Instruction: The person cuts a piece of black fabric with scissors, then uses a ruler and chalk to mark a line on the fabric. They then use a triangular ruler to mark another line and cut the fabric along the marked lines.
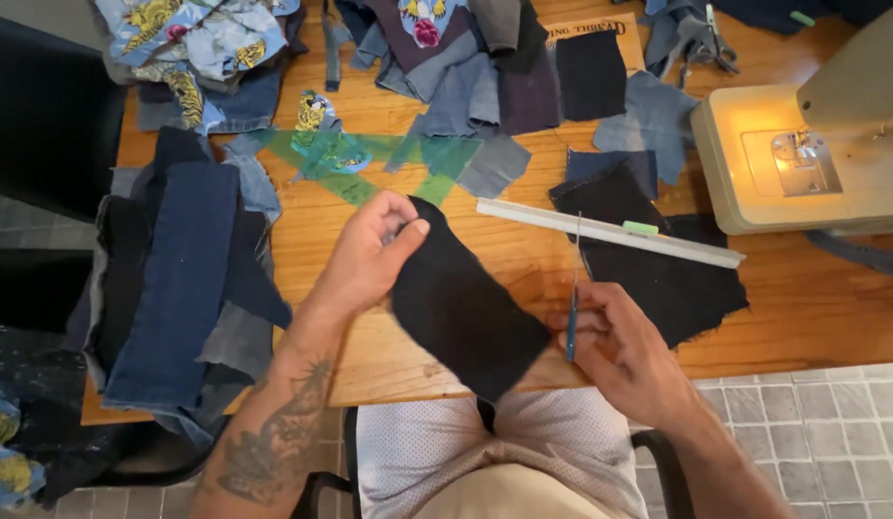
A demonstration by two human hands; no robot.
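I could not see the lower handles of the scissors (pixel 572 308), buried in the right hand (pixel 624 351). The sewing machine (pixel 812 154) was cut off at the right edge, and the black cloth (pixel 466 308) hid the tabletop (pixel 523 255) beneath it.

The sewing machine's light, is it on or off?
On. The sewing machine shows a warm yellow glow over its bed and needle area, brighter than the wooden table around it.
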